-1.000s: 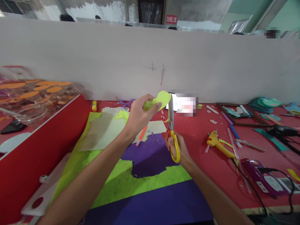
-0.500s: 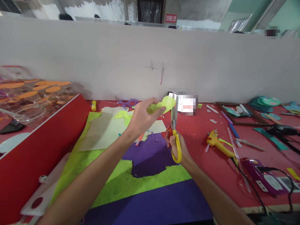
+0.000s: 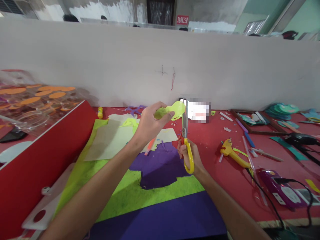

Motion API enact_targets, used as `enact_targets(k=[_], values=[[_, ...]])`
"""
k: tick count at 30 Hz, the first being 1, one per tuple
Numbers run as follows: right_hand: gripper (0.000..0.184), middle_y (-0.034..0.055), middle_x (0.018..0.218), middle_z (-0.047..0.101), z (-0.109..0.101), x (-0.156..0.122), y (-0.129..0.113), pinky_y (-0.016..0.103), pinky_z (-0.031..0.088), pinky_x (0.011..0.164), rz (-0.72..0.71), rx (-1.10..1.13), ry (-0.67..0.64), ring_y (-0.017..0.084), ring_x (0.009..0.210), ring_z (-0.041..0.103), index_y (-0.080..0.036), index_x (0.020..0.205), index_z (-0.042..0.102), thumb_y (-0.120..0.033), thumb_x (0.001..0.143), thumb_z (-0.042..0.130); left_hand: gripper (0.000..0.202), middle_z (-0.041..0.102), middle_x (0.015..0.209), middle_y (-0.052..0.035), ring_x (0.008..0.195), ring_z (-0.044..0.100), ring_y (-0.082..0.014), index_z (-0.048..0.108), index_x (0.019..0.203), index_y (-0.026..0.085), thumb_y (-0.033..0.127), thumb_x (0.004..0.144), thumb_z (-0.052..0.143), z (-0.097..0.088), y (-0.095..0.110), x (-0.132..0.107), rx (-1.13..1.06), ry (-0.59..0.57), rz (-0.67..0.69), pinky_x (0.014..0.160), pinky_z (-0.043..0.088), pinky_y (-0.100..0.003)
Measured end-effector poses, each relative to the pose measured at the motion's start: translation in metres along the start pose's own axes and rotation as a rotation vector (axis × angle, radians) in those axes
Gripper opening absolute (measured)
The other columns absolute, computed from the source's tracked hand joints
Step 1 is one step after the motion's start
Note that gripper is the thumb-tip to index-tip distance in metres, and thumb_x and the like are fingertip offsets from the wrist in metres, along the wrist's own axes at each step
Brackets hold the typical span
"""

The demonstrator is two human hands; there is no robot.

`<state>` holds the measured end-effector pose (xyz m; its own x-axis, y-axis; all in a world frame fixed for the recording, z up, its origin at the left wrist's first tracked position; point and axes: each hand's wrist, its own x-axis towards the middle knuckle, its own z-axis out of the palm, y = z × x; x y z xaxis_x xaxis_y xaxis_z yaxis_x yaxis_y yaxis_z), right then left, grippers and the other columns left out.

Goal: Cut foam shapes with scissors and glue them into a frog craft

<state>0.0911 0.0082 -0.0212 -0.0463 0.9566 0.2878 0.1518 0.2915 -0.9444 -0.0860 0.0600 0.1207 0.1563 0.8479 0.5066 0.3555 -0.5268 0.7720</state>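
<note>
Scissors (image 3: 185, 128) in right hand (image 3: 196, 160)

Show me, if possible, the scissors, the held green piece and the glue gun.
Scissors (image 3: 184, 131), head view: metal near the pivot.
Green piece (image 3: 179, 108), head view: its rounded end.
Glue gun (image 3: 232, 154), head view: its yellow body.

The red table (image 3: 207, 143) bears a glue gun (image 3: 235, 156) and frame (image 3: 265, 132).

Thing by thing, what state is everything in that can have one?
Left hand: pinching the lime piece
Lime piece: held up, partly cut out
Right hand: gripping the scissors
Scissors: pointing up, blades at the piece's edge
Screen: lit, partly pixelated
Glue gun: lying on its side
Purple device: cable plugged in
Yellow bottle: upright
Purple sheet: ragged-edged
</note>
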Motion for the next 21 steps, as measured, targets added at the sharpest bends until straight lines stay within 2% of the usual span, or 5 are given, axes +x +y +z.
enact_targets(k=[5,11,16,21], values=[[0.057,-0.0059,0.062,0.04,0.0,0.001,-0.003,0.027,0.029,0.05,-0.006,0.042,0.032,0.011,0.053,0.036,-0.023,0.08,0.049,-0.079,0.088,0.051,0.021,0.048,0.064,0.0034,0.058,0.04,-0.0092,0.061,0.082,0.019,0.038,0.087,0.069,0.0,-0.005,0.001,-0.049,0.021,-0.008,0.051,0.032,-0.023],[0.065,-0.0061,0.056,0.041,0.0,0.002,-0.006,0.027,0.03,0.049,0.004,-0.026,0.05,0.012,0.05,0.037,-0.023,0.078,0.049,-0.088,0.082,0.046,0.022,0.05,0.064,0.0024,0.058,0.043,-0.01,0.062,0.083,0.02,0.04,0.085,0.072,-0.002,-0.01,0.004,-0.092,0.047,-0.024,0.049,0.034,-0.023],[0.06,-0.0062,0.054,0.039,-0.001,0.003,-0.005,0.027,0.029,0.047,0.0,-0.087,0.053,0.012,0.05,0.036,-0.024,0.075,0.047,-0.083,0.086,0.047,0.019,0.049,0.065,0.0027,0.058,0.043,-0.0095,0.062,0.083,0.02,0.036,0.083,0.072,-0.004,-0.008,0.006,-0.116,0.074,-0.021,0.048,0.035,-0.022],[0.055,-0.0058,0.054,0.038,-0.001,0.002,-0.015,0.027,0.028,0.047,-0.007,-0.135,0.054,0.012,0.049,0.036,-0.024,0.073,0.044,-0.077,0.09,0.047,0.019,0.047,0.066,0.0037,0.057,0.04,-0.0082,0.062,0.085,0.02,0.036,0.083,0.072,-0.006,-0.008,0.007,-0.113,0.095,-0.023,0.048,0.034,-0.022]])
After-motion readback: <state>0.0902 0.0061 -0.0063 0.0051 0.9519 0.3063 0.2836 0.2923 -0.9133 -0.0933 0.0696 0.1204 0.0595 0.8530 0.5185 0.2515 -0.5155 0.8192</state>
